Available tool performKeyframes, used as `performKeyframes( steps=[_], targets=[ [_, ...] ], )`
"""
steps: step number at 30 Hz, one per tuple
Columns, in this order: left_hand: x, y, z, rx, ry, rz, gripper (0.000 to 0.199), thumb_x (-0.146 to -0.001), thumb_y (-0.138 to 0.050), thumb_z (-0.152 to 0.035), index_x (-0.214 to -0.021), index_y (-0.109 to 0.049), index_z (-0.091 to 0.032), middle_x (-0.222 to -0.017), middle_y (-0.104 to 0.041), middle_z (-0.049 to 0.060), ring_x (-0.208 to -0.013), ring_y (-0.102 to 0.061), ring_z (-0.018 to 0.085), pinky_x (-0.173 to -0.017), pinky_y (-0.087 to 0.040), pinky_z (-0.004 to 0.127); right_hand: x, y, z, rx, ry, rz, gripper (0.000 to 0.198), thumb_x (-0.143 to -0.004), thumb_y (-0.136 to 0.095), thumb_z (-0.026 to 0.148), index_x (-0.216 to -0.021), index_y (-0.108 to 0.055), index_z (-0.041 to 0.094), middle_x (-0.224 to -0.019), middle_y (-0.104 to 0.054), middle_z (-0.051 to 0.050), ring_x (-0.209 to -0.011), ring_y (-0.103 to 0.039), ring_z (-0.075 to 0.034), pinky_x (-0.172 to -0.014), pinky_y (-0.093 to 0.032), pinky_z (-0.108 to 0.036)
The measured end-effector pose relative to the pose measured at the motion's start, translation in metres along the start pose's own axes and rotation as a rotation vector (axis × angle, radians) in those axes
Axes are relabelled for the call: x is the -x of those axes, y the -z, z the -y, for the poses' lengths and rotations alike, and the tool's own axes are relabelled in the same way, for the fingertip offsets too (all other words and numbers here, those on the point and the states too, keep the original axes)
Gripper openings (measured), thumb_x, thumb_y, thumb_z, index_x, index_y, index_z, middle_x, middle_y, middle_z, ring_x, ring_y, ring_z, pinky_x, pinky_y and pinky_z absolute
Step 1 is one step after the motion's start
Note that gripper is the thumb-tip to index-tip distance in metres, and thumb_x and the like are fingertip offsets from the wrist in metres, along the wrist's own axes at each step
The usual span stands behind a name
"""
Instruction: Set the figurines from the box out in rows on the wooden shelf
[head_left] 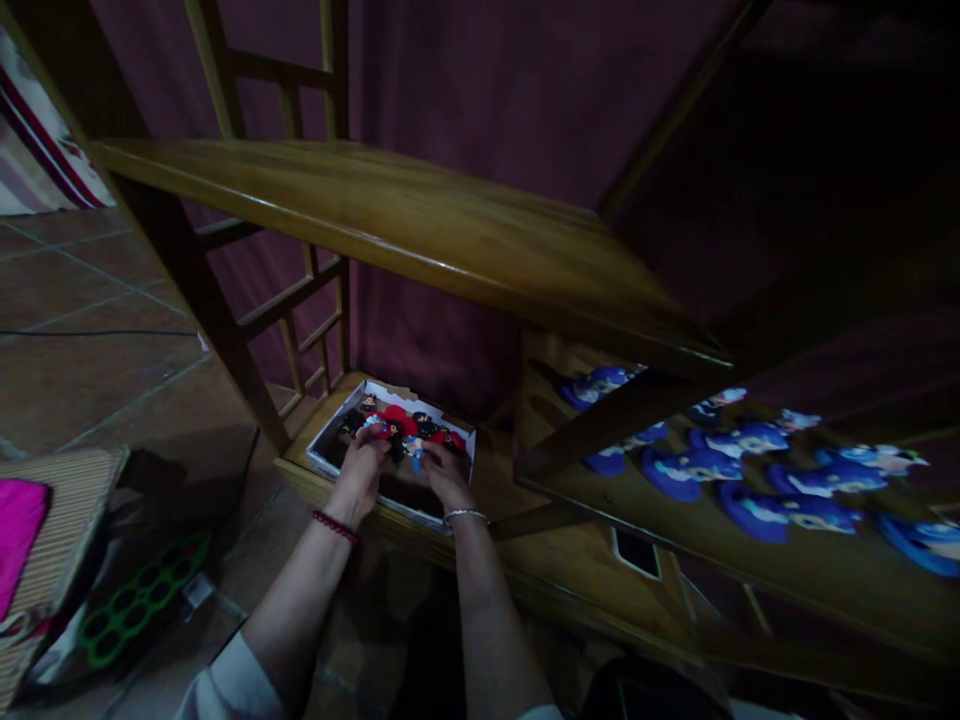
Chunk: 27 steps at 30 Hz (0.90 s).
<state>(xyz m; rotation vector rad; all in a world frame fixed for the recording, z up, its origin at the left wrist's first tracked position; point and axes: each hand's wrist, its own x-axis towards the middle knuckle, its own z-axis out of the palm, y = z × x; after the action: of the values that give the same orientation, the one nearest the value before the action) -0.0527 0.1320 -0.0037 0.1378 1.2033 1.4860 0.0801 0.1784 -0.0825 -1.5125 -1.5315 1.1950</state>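
A shallow white cardboard box (328, 463) sits on the lower wooden shelf, with several small red, black and blue-white figurines (397, 418) in its far half. Both my hands reach into it. My left hand (364, 470), a dark red bead bracelet at its wrist, has its fingers closed on a small figurine with white and blue parts. Beside it, my right hand (448, 480), wearing a silver bracelet, pinches a blue-white figurine (414, 448). The fingertips are partly hidden, and the dim light blurs small details.
An upper wooden shelf (390, 215) overhangs the box. To the right, several blue figurines on round bases (690, 468) stand on another shelf. A phone-like dark slab (636, 553) lies below them. At left are a green holed rack (146, 598) and a woven-top stool (79, 500).
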Motion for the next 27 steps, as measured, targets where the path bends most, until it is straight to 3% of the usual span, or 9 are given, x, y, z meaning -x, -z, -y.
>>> performKeyframes(
  steps=[8,12,18,22,27],
  targets=[
    [-0.013,0.003,-0.005,0.132,0.232,0.019,0.022,-0.060,-0.049,0.000,-0.074,-0.056,-0.016,-0.068,-0.057,0.001,-0.063,-0.051,0.012,-0.072,-0.044,0.034,0.004,0.000,0.017,-0.044,-0.054,-0.013,0.034,-0.067,-0.054,0.039,-0.093,-0.064,0.019,-0.085,-0.065,-0.003,-0.080,-0.059,-0.018,-0.073,-0.048,-0.031],
    [-0.018,0.006,-0.008,0.205,0.271,0.030,0.021,-0.063,-0.046,0.001,-0.073,-0.055,-0.015,-0.066,-0.056,0.002,-0.060,-0.051,0.011,-0.072,-0.046,0.033,0.006,-0.002,0.029,-0.017,-0.036,-0.024,0.032,-0.068,-0.053,0.038,-0.090,-0.064,0.017,-0.088,-0.065,-0.006,-0.081,-0.059,-0.018,-0.075,-0.046,-0.030],
    [-0.023,0.008,-0.012,0.318,0.359,0.094,0.020,-0.067,-0.045,0.000,-0.078,-0.054,-0.014,-0.073,-0.057,0.006,-0.068,-0.056,0.015,-0.071,-0.050,0.038,0.009,-0.007,0.041,-0.116,-0.068,-0.012,0.036,-0.069,-0.053,0.038,-0.096,-0.061,0.016,-0.092,-0.064,-0.007,-0.086,-0.058,-0.018,-0.077,-0.046,-0.030],
    [-0.025,0.007,-0.014,0.359,0.338,0.115,0.025,-0.068,-0.042,0.002,-0.082,-0.051,-0.016,-0.074,-0.056,0.006,-0.073,-0.059,0.017,-0.068,-0.052,0.037,0.013,-0.010,0.047,-0.119,-0.054,0.023,0.033,-0.071,-0.051,0.034,-0.096,-0.061,0.016,-0.098,-0.063,-0.007,-0.089,-0.057,-0.017,-0.080,-0.044,-0.030],
    [-0.028,0.005,-0.016,0.393,0.360,0.132,0.020,-0.067,-0.040,0.004,-0.072,-0.044,-0.015,-0.077,-0.055,0.008,-0.086,-0.059,0.025,-0.068,-0.053,0.045,0.015,-0.011,0.050,-0.065,-0.034,0.047,0.035,-0.073,-0.049,0.034,-0.100,-0.059,0.015,-0.098,-0.062,-0.007,-0.088,-0.057,-0.017,-0.079,-0.044,-0.030]
  ],
)
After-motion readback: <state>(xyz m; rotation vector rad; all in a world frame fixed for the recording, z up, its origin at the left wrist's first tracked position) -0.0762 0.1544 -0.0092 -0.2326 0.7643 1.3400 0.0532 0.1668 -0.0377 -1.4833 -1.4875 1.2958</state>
